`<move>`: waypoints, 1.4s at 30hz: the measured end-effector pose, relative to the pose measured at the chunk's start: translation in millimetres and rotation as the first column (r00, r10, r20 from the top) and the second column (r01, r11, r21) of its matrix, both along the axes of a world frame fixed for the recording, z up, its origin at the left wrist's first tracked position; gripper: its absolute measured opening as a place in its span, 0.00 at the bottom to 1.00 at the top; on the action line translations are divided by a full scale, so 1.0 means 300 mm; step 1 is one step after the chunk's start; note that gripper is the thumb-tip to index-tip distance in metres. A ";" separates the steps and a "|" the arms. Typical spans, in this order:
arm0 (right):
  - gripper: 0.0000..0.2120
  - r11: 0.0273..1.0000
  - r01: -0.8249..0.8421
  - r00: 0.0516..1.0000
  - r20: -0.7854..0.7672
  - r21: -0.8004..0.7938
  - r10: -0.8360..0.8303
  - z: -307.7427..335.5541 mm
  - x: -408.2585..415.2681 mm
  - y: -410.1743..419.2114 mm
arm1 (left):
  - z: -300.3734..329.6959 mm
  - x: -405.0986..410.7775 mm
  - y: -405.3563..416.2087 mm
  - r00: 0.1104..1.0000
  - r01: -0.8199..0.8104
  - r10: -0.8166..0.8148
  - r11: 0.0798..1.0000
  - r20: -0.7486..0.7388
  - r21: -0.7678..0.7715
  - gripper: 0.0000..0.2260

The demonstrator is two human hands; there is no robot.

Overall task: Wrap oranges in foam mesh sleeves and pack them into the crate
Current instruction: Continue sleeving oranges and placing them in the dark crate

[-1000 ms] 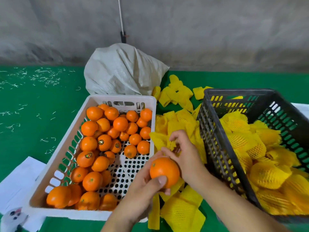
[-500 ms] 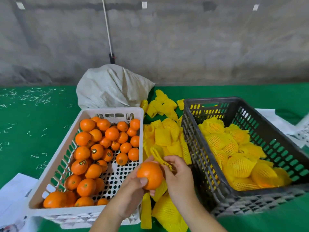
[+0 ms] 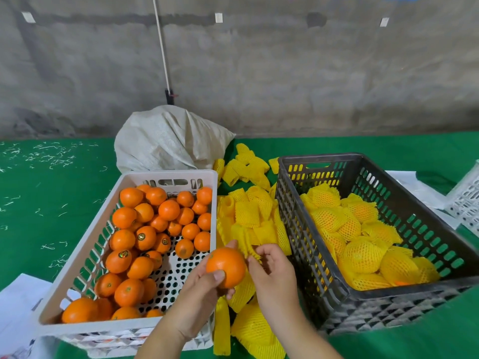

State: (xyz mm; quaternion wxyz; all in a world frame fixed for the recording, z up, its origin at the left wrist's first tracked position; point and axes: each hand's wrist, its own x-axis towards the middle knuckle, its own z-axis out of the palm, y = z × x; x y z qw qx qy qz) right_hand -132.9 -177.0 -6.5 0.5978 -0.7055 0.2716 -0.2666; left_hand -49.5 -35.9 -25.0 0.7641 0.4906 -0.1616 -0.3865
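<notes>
The left hand (image 3: 199, 288) cups a bare round orange (image 3: 225, 266) while the right hand's (image 3: 272, 270) fingers (image 3: 255, 259) pinch a yellow foam mesh sleeve (image 3: 245, 242), seemingly ready to slip it on

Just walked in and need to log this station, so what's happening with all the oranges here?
A person is wrapping oranges by hand. The left hand holds a bare orange, while the right hand pinches a yellow foam sleeve beside it; the sleeve is not on the fruit yet. Unwrapped oranges fill the white crate, loose sleeves lie between the crates, and wrapped oranges sit in the black crate.
</notes>
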 end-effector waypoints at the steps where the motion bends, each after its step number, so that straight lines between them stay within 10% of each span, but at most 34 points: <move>1: 0.08 0.998 -0.009 0.999 -0.037 -0.062 0.007 -0.003 -0.005 0.002 | 0.001 0.004 0.004 1.000 0.026 -0.026 1.000 -0.010 0.000 0.33; 5: 0.09 0.986 -0.025 0.993 -0.120 -0.167 0.004 -0.008 -0.011 0.013 | 0.012 0.018 0.020 0.984 0.178 -0.178 0.984 0.011 -0.007 0.39; 14: 0.05 0.990 0.048 0.998 0.023 0.131 -0.051 0.010 -0.032 0.021 | 0.000 0.009 0.002 0.999 0.049 -0.050 0.999 -0.018 -0.005 0.41; 28: 0.14 0.931 -0.046 0.994 0.074 -0.361 0.078 0.019 -0.057 0.056 | 0.003 -0.005 -0.012 0.992 -0.097 0.097 0.995 0.080 -0.003 0.35; 42: 0.07 0.977 -0.002 1.000 -0.030 -0.214 -0.005 -0.004 -0.010 0.010 | 0.029 0.005 0.018 0.993 0.115 -0.116 0.993 0.013 0.025 0.44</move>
